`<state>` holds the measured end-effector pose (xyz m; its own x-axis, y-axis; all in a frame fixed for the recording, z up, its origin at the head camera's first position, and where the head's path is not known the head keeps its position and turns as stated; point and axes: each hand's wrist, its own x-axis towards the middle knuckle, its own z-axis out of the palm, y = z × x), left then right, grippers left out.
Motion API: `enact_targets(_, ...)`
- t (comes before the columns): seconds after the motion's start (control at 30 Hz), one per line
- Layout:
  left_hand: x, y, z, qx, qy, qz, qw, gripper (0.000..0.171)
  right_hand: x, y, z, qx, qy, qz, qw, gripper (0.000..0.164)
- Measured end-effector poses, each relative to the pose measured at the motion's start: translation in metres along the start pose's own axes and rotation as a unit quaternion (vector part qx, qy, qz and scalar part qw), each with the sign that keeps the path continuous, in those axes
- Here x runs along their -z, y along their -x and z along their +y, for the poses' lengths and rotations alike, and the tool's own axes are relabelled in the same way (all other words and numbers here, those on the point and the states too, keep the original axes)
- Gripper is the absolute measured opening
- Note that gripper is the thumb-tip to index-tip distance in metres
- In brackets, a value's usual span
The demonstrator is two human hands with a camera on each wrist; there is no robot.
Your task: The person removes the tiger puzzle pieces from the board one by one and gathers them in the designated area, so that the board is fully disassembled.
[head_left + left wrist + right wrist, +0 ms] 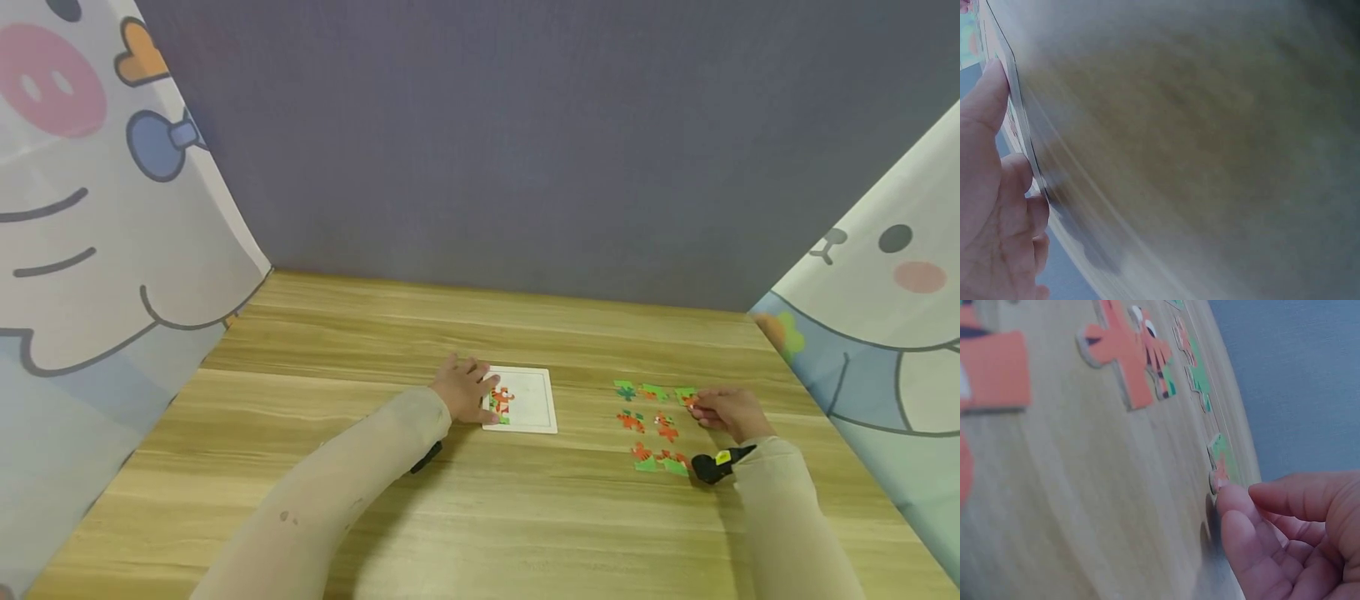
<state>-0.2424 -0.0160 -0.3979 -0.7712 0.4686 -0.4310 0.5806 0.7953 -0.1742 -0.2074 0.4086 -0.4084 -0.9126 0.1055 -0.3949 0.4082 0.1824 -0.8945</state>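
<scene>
My left hand [461,390] rests with spread fingers on the left side of a white square puzzle tray [534,404]. In the left wrist view, its thumb [992,87] lies on the tray's edge. Orange-and-green puzzle pieces [502,400] sit in the tray's left part, partly hidden by that hand. On the right, my right hand [731,412] pinches the lower end of a green-and-orange puzzle piece [1222,456] between thumb and fingertips. This piece is the rightmost of the far row of loose pieces.
Several loose puzzle pieces lie in rows right of the tray, among them a green one [654,391], an orange one [631,422] and a near one [672,462]. A grey panel [510,167] stands behind the wooden table [480,517]; cartoon-printed sheets flank it.
</scene>
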Motion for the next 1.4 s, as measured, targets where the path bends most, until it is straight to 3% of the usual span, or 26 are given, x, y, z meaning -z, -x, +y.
enact_targets(0.2, 0.000, 0.000, -0.001, -0.001, 0.013, 0.002, 0.9999, 0.081, 0.000, 0.004, -0.002, 0.003, -0.010, 0.009, 1.000, 0.035)
enact_targets(0.4, -0.002, 0.000, -0.002, -0.003, 0.036, 0.005, 0.9993, 0.081, -0.014, 0.004, -0.009, 0.034, 0.040, 0.017, 0.998, 0.041)
enact_targets(0.63, -0.005, 0.000, -0.003, -0.005, 0.078, 0.009, 0.9969, 0.086, -0.052, -0.003, -0.024, 0.076, 0.081, -0.010, 0.994, 0.041)
enact_targets(0.77, -0.006, -0.001, -0.003, -0.001, 0.072, 0.009, 0.9974, 0.087, -0.084, -0.009, -0.035, 0.102, 0.126, -0.031, 0.986, 0.039)
enact_targets(0.9, -0.006, 0.000, -0.001, 0.000, 0.051, 0.011, 0.9986, 0.086, -0.114, -0.012, -0.044, 0.142, 0.177, -0.079, 0.971, 0.038)
enact_targets(1.07, -0.005, 0.001, 0.001, 0.003, 0.044, 0.013, 0.9989, 0.086, -0.145, -0.015, -0.052, 0.203, 0.246, -0.139, 0.938, 0.033)
enact_targets(1.2, -0.005, 0.001, -0.001, 0.010, 0.033, 0.017, 0.9992, 0.086, -0.166, -0.018, -0.056, 0.229, 0.284, -0.159, 0.917, 0.028)
enact_targets(1.4, -0.006, 0.000, -0.004, 0.019, 0.023, 0.023, 0.9993, 0.086, -0.190, -0.019, -0.059, 0.249, 0.320, -0.175, 0.897, 0.026)
